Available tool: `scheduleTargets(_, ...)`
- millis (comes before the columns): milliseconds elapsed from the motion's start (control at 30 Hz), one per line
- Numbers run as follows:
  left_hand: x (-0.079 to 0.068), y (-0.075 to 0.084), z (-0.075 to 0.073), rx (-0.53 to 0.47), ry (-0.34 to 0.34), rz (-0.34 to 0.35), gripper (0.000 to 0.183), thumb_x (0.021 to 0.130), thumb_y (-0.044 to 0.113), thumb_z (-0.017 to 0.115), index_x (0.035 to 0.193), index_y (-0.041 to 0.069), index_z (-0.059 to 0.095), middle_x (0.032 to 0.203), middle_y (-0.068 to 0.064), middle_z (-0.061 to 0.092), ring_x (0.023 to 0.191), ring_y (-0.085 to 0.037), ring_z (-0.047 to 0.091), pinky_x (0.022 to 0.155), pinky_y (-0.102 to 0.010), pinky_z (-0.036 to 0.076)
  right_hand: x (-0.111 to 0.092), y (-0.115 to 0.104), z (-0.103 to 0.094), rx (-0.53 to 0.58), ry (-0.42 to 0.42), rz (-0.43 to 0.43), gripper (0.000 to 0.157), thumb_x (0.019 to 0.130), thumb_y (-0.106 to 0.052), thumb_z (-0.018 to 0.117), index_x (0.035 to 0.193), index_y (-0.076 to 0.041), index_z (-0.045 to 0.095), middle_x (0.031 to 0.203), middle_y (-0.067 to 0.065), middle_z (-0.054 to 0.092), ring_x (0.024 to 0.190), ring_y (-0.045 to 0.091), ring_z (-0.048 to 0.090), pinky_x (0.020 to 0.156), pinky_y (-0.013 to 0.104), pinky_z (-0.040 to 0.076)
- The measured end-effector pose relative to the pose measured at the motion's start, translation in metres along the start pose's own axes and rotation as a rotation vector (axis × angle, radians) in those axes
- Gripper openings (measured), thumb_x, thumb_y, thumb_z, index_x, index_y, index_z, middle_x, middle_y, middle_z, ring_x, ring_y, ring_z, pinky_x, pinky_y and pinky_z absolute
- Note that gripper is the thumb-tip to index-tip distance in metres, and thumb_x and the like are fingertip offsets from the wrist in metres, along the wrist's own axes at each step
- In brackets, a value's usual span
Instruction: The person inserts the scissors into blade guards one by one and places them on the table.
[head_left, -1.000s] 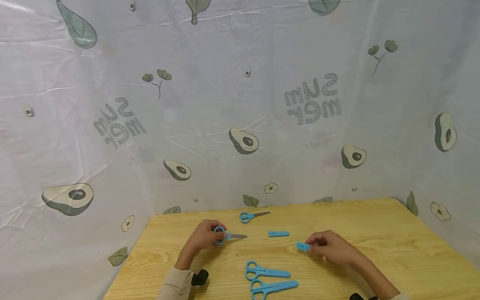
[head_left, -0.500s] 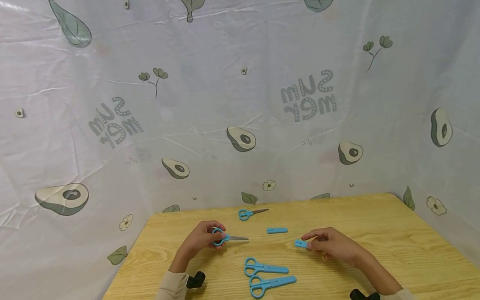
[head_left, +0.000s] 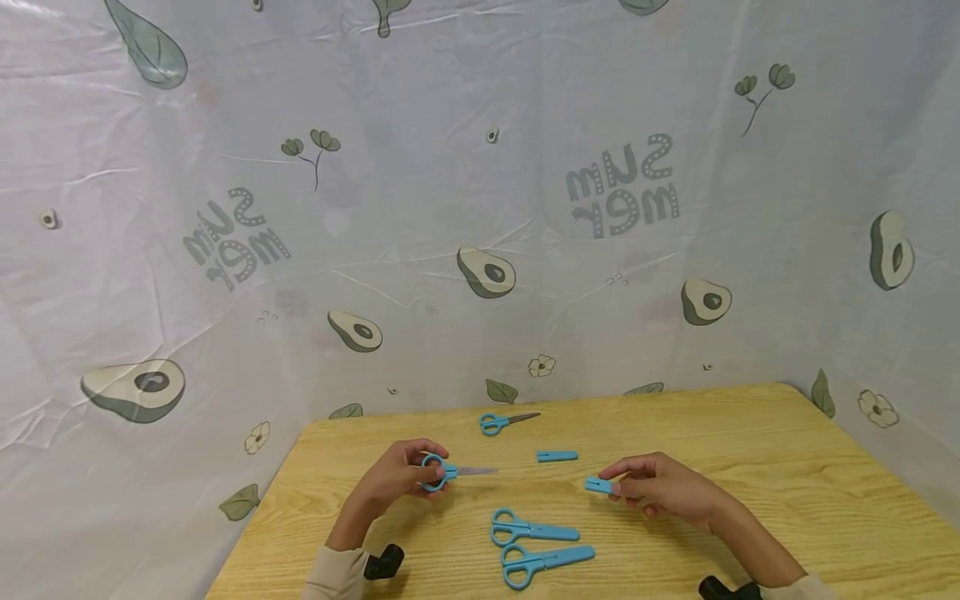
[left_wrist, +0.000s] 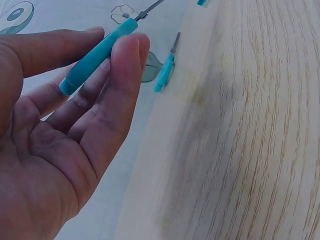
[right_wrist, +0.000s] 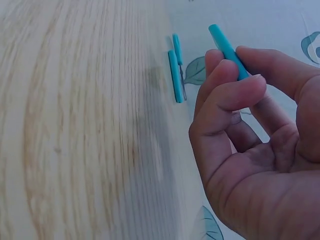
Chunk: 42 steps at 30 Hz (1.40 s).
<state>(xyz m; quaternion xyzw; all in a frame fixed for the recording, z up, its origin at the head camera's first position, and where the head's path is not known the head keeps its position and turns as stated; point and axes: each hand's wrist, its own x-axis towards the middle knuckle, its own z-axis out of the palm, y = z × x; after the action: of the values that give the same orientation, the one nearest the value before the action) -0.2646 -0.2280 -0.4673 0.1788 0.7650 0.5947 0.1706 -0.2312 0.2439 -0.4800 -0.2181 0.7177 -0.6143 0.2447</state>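
My left hand (head_left: 405,473) pinches the blue handles of a pair of scissors (head_left: 448,472), whose bare metal blades point right. In the left wrist view the blue handle (left_wrist: 95,60) lies between thumb and fingers, raised off the wood. Across from it, my right hand (head_left: 663,485) pinches a short blue blade cover (head_left: 597,485), its slotted end facing the scissor tips with a gap between. The right wrist view shows the cover (right_wrist: 227,50) held between fingers and thumb, its far part hidden by them.
Uncovered blue scissors (head_left: 495,424) lie at the back of the wooden table (head_left: 712,433). A loose blue cover (head_left: 557,456) lies in front of them. Nearer me are two covered scissors, an upper pair (head_left: 536,530) and a lower pair (head_left: 547,562). A printed curtain (head_left: 420,208) hangs behind.
The right hand has brought the cover slightly left, toward the scissors, and its index finger has lifted and straightened. The left hand keeps its hold with little movement. The head view shifts slightly.
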Motion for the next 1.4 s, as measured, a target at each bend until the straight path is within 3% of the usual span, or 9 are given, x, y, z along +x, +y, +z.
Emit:
scheduleTargets(267, 0.000, 0.003, 0.001, 0.028, -0.008, 0.014, 0.037, 0.105, 0.013, 0.069, 0.134, -0.007, 0.060, 0.093, 0.001, 0.071, 0.090, -0.020, 0.075, 0.083, -0.040, 0.067, -0.001, 0.004, 0.004, 0.007, -0.004, 0.018, 0.040, 0.112, -0.017, 0.059, 0.144, 0.006, 0.061, 0.093, -0.001, 0.068, 0.073, 0.009, 0.050, 0.059, 0.026, 0.036)
scheduleTargets(567, 0.002, 0.011, 0.007, 0.064, 0.008, 0.019, 0.034, 0.105, 0.013, 0.071, 0.133, -0.005, 0.063, 0.095, 0.000, 0.069, 0.089, -0.018, 0.074, 0.084, -0.043, 0.067, -0.003, -0.004, 0.010, -0.011, 0.051, 0.052, 0.042, 0.111, -0.020, 0.061, 0.145, 0.004, 0.060, 0.119, 0.009, 0.073, 0.081, 0.013, 0.051, 0.063, 0.026, 0.044)
scheduleTargets(900, 0.014, 0.018, 0.023, 0.038, -0.013, 0.029, 0.031, 0.104, 0.014, 0.072, 0.131, -0.001, 0.065, 0.094, 0.001, 0.067, 0.087, -0.015, 0.074, 0.082, -0.039, 0.067, 0.005, -0.012, 0.014, 0.020, 0.056, 0.032, 0.041, 0.111, -0.020, 0.060, 0.144, 0.004, 0.060, 0.118, 0.006, 0.069, 0.090, 0.016, 0.055, 0.065, 0.027, 0.043)
scheduleTargets(1167, 0.022, 0.022, 0.030, 0.014, -0.016, 0.034, 0.030, 0.104, 0.012, 0.071, 0.131, 0.000, 0.066, 0.093, 0.000, 0.070, 0.089, -0.022, 0.074, 0.082, -0.043, 0.067, 0.009, -0.016, 0.013, 0.026, 0.073, 0.017, 0.041, 0.112, -0.021, 0.059, 0.145, 0.004, 0.059, 0.121, 0.007, 0.069, 0.092, 0.017, 0.057, 0.065, 0.025, 0.046)
scheduleTargets(1400, 0.027, 0.023, 0.036, -0.032, -0.023, 0.059, 0.026, 0.103, 0.009, 0.071, 0.126, -0.002, 0.066, 0.090, -0.001, 0.072, 0.088, -0.022, 0.074, 0.076, -0.033, 0.066, 0.014, -0.017, 0.012, 0.042, 0.082, 0.019, 0.040, 0.112, -0.022, 0.060, 0.144, 0.002, 0.060, 0.121, 0.006, 0.069, 0.091, 0.015, 0.056, 0.065, 0.023, 0.048)
